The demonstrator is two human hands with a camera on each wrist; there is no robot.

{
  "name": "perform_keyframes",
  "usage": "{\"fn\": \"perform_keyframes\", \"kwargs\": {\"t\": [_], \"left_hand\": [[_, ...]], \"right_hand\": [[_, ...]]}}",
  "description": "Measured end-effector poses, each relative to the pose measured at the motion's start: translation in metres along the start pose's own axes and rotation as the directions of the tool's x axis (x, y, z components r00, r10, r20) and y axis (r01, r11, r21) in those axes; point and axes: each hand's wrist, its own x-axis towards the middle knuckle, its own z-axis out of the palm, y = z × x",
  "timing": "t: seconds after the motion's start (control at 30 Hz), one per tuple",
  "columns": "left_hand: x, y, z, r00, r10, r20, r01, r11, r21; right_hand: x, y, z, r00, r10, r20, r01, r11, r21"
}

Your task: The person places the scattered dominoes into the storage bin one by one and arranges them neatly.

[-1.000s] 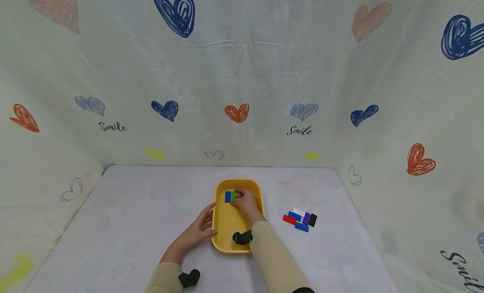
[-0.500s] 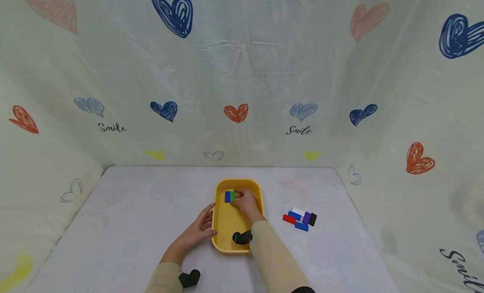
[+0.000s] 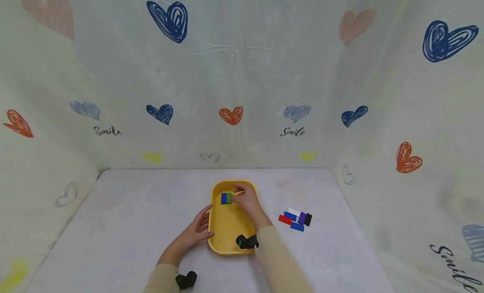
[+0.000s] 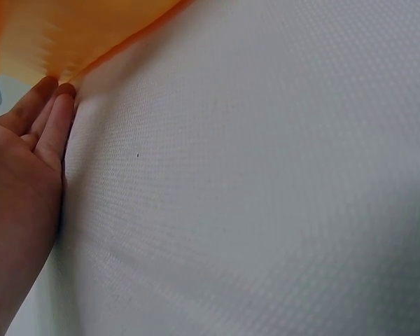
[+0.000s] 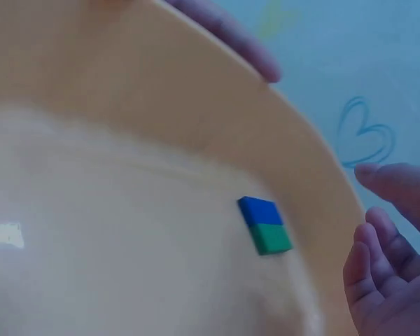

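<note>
A blue block (image 3: 224, 198) and a green block (image 5: 271, 238) lie side by side, long edges together, on the floor of a yellow tray (image 3: 226, 234), near its far left corner. Just right of the green block is my right hand (image 3: 247, 200), thumb and fingers apart. The right wrist view shows that hand (image 5: 395, 280) with loosely bent fingers and nothing between them. My left hand (image 3: 194, 230) rests against the tray's left side, thumb at the rim. In the left wrist view its fingers (image 4: 54, 133) reach out nearly straight to the tray's outer wall.
Right of the tray lies a cluster of blocks: red (image 3: 285, 219), white (image 3: 294, 211), purple (image 3: 302, 217), black (image 3: 308, 219) and blue ones (image 3: 297, 226). The white table (image 3: 124, 225) backs onto a heart-printed curtain (image 3: 257, 137). Each wrist wears a black device (image 3: 186, 280).
My right fingers have let go of the green block and opened, drawing slightly back to the right. Both blocks stay put in the tray. The head view has shifted a little.
</note>
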Motion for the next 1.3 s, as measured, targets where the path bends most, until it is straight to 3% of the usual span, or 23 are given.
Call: {"fn": "perform_keyframes", "kwargs": {"t": [0.27, 0.53, 0.73, 1.03, 1.3], "left_hand": [[-0.002, 0.000, 0.000, 0.998, -0.049, -0.042, 0.050, 0.999, 0.015], [-0.003, 0.002, 0.001, 0.997, -0.058, -0.059, 0.059, 0.998, 0.014], [-0.003, 0.002, 0.001, 0.995, -0.058, -0.076, 0.059, 0.998, 0.022], [-0.002, 0.001, 0.002, 0.996, -0.054, -0.067, 0.056, 0.998, 0.030], [-0.001, 0.005, 0.005, 0.995, -0.066, -0.074, 0.068, 0.997, 0.020]], "right_hand": [[-0.027, -0.012, -0.023, 0.997, -0.037, -0.066, 0.044, 0.994, 0.105], [-0.047, -0.004, -0.045, 0.986, 0.018, -0.168, 0.003, 0.992, 0.125], [-0.059, 0.013, -0.064, 0.971, 0.068, -0.231, -0.030, 0.985, 0.167], [-0.076, 0.044, -0.089, 0.938, 0.124, -0.322, -0.086, 0.988, 0.130], [-0.089, 0.069, -0.102, 0.926, 0.106, -0.363, -0.063, 0.990, 0.129]]}}
